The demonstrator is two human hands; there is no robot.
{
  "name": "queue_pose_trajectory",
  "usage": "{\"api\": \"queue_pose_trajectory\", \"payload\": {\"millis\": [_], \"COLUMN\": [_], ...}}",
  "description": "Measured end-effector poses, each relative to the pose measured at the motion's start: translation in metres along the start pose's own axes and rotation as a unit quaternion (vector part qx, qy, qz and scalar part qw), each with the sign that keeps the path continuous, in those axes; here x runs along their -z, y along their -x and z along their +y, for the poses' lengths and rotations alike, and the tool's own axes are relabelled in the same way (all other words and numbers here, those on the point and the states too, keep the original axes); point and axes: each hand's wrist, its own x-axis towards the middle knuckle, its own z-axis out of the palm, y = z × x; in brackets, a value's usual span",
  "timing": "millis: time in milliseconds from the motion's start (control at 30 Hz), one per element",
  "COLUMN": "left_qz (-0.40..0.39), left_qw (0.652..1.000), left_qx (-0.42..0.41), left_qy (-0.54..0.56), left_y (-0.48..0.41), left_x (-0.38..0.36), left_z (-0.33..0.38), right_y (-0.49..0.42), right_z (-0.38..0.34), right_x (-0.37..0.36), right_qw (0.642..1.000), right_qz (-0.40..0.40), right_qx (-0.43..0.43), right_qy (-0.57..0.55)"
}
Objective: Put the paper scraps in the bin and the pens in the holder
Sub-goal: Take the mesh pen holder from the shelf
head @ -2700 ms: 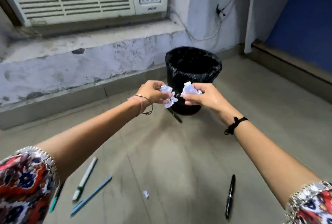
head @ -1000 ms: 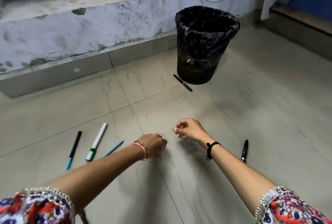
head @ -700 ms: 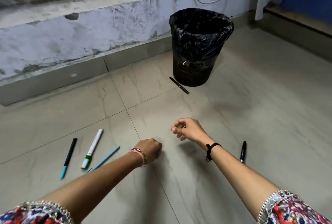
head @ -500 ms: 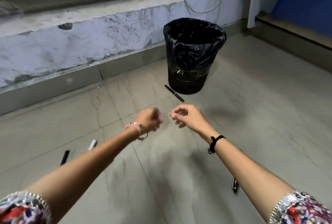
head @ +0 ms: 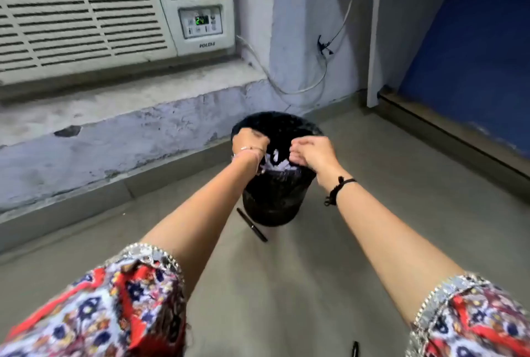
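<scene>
The grey tiled floor [head: 372, 199] in front of me carries the black bin [head: 272, 202]; a black pen [head: 251, 224] lies just beside its base, another pen [head: 355, 350] nearer me.

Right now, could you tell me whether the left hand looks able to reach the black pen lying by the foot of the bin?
Probably yes. The left hand is at the bin rim, and the black pen lies on bare floor just below and left of the bin's base, with nothing covering it; the hand would only need to lower.
</scene>
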Motion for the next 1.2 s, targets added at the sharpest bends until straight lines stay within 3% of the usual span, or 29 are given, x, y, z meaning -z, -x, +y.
{"api": "queue_pose_trajectory", "payload": {"millis": [100,300,567,733,900,1200], "left_qz": [-0.015,-0.057,-0.138,-0.173,-0.216,-0.255], "left_qw": [0.997,0.987,0.982,0.980,0.972,0.964], "left_qx": [0.079,0.106,0.038,-0.002,-0.023,-0.012], "left_qy": [0.021,0.104,0.120,0.101,0.093,0.081], "left_y": [0.002,0.035,0.081,0.111,0.153,0.201], "left_x": [0.002,0.047,0.129,0.143,0.115,0.034], "left_z": [0.016,0.103,0.299,0.407,0.495,0.551], "right_y": [0.005,0.037,0.064,0.081,0.090,0.080], "right_z": [-0.024,-0.138,-0.331,-0.421,-0.459,-0.441], "right_x": [0.017,0.060,0.142,0.219,0.319,0.462], "right_qw": [0.997,0.995,0.996,0.984,0.928,0.852], "right_qz": [-0.026,-0.064,0.009,0.044,0.168,0.319], "right_qx": [-0.067,-0.080,0.011,0.056,0.138,0.021], "right_qy": [-0.009,0.008,0.093,0.165,0.303,0.414]}}
